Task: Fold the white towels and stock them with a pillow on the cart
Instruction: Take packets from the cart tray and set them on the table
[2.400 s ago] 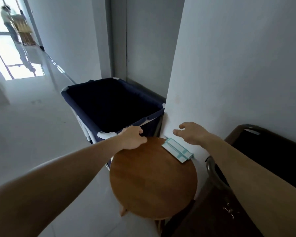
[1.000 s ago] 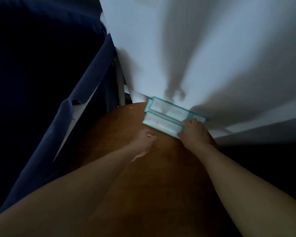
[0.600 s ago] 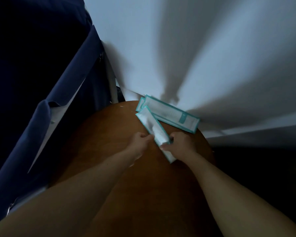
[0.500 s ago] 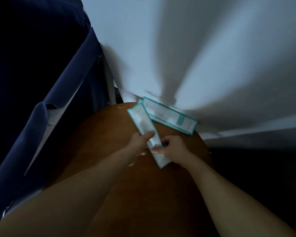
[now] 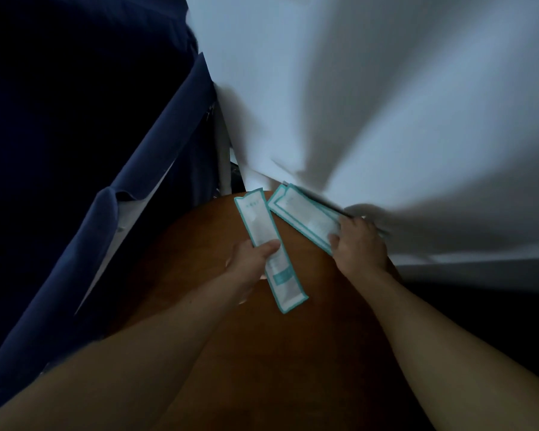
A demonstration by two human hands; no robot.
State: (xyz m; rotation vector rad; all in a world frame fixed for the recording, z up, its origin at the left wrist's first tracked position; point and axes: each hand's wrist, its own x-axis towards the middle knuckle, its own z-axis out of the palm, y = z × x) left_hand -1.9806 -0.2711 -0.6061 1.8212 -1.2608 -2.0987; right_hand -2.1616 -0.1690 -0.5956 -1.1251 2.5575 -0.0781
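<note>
apparently the folding is not starting yet, as no towel or pillow is showing near the cart point(image 5: 156, 144), while the left hand point(image 5: 251, 261) is gripping one packet point(image 5: 260, 223) and the right hand point(image 5: 358, 242) is pinching the stack point(image 5: 305, 216).

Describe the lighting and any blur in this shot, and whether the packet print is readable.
Head view: dim; the wall is brightest, streaked with shadows; the blue bin sinks to near black at upper left; the right hand is motion-smeared at its fingers; the packet in the left hand is sharper, but its print is unreadable.
</note>
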